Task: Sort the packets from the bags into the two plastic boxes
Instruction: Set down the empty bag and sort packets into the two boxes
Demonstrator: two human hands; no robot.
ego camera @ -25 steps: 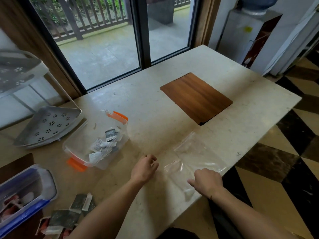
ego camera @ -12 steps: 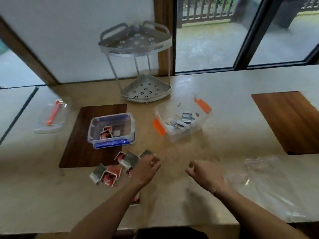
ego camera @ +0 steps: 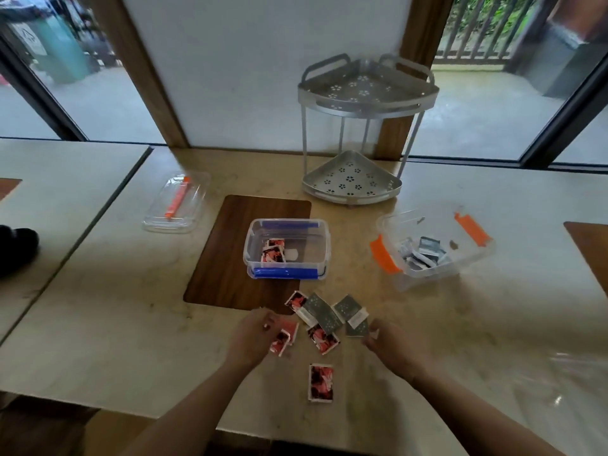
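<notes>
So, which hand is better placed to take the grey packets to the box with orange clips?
Right hand: it already touches a grey packet, and the orange-clip box lies on its side.

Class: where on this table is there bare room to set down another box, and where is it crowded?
Bare: between the lid and left hand; between the orange-clipped box and empty bag. Crowded: loose packets below the blue-clipped box.

Red-black packets; grey speckled packets; blue-clipped box; orange-clipped box.
</notes>
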